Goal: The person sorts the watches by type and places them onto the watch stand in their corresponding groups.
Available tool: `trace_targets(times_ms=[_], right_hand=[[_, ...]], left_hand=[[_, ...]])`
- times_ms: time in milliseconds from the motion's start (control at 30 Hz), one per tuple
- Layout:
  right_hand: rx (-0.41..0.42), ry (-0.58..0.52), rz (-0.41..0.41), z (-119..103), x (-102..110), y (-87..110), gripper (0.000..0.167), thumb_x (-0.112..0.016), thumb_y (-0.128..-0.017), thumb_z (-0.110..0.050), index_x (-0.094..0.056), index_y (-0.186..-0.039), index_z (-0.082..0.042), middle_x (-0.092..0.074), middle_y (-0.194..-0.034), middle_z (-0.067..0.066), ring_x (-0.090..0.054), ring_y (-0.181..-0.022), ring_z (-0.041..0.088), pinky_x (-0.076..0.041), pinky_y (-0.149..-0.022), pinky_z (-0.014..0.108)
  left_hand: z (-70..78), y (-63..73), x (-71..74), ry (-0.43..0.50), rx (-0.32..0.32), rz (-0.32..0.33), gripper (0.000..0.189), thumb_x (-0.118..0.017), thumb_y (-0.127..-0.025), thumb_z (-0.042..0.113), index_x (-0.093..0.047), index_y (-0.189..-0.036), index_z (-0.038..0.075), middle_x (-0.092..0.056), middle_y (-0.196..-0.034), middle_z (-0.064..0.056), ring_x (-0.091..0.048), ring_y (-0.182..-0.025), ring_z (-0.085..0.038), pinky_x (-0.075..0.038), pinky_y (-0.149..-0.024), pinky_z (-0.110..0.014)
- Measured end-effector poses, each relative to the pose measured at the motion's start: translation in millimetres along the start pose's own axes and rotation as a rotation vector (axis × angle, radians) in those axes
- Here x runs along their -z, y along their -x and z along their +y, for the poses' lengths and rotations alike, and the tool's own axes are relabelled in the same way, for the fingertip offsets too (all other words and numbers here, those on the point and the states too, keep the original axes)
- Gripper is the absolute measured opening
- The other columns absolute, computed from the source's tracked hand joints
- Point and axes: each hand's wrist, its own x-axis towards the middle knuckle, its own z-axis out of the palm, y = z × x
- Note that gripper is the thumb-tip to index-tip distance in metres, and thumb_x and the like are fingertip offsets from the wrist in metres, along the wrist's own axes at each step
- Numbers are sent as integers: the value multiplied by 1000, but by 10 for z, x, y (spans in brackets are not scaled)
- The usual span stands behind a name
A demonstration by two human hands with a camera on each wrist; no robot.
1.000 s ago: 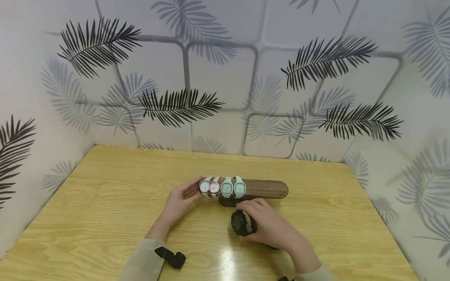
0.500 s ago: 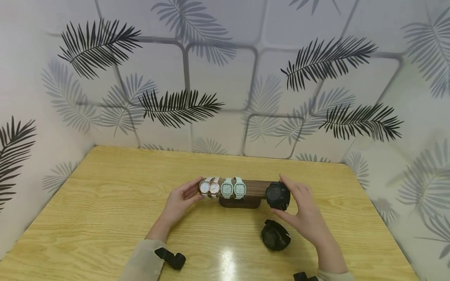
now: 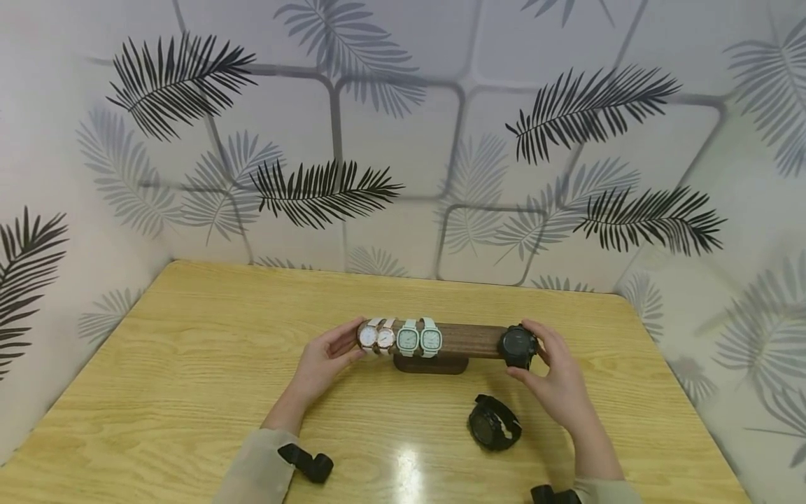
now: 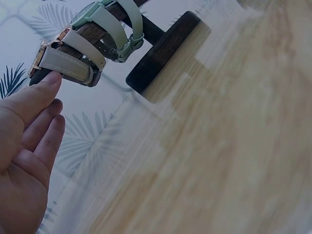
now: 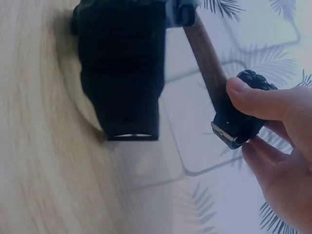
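Observation:
A wooden watch stand [image 3: 472, 340] stands on the table, its bar horizontal. My left hand [image 3: 317, 365] grips the bar's left end, thumb in front. Two white-strapped watches [image 3: 376, 337] sit beside that hand, followed by two mint-green watches [image 3: 419, 339]. At the bar's right end, my right hand [image 3: 559, 383] pinches a black watch [image 3: 518, 346] between thumb and fingers; its strap loops round the bar end in the right wrist view. A second black watch [image 3: 485, 427] lies on the table below, its strap closed in a loop, and looms large in the right wrist view.
The wooden table [image 3: 208, 392] reaches back to a leaf-patterned wall [image 3: 403, 140]. The stand's dark base [image 4: 163, 51] rests on the tabletop. Black wrist-camera mounts [image 3: 306, 462] sit at both sleeves.
My right hand has carried one black watch up from near the front of the stand to the bar's right end, then slid it rightward. The second black watch came into view. My left hand stays put.

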Motion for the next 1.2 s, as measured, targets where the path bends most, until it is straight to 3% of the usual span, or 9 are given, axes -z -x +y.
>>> trace_targets(times_ms=[133, 433, 867, 1067, 1200], right_hand=[[-32, -44, -17, 53, -37, -10, 78, -79, -72, 8, -42, -140, -4, -38, -141, 20, -37, -129, 40, -43, -98, 50], [-83, -140, -67, 98, -127, -69, 76, -76, -77, 5, -39, -142, -3, -38, -141, 20, -38, -129, 42, -41, -101, 51], [-29, 38, -119, 20, -239, -198, 78, -83, -73, -8, -43, -140, -6, -44, -140, 20, -43, -126, 38, -38, -104, 52], [60, 128, -132, -60, -304, -273, 79, -86, -70, -10, -46, -138, -4, -49, -136, 22, -43, -125, 40, -36, -105, 54], [123, 200, -123, -90, -349, -299, 80, -88, -67, -14, -49, -136, -3, -51, -134, 22, -44, -125, 39, -20, -113, 56]], left_hand=[[-160, -32, 18, 16, 0, 4, 55, -66, -85, -6, -48, -138, -1, -48, -138, -18, -48, -126, -28, -42, -101, -34], [-182, -15, 20, 0, -34, 8, 55, -69, -85, 1, -51, -137, 2, -51, -136, -16, -50, -124, -26, -45, -98, -28], [-183, -23, 20, 4, -45, 5, 55, -69, -85, -1, -50, -137, 1, -51, -137, -17, -50, -124, -27, -45, -98, -29], [-166, -22, 22, 2, -40, 14, 55, -68, -85, -2, -50, -137, 0, -50, -137, -18, -50, -124, -29, -44, -99, -30], [-166, -21, 26, 2, -28, 9, 54, -68, -86, -2, -50, -137, 1, -49, -138, -18, -49, -125, -29, -44, -99, -30]])
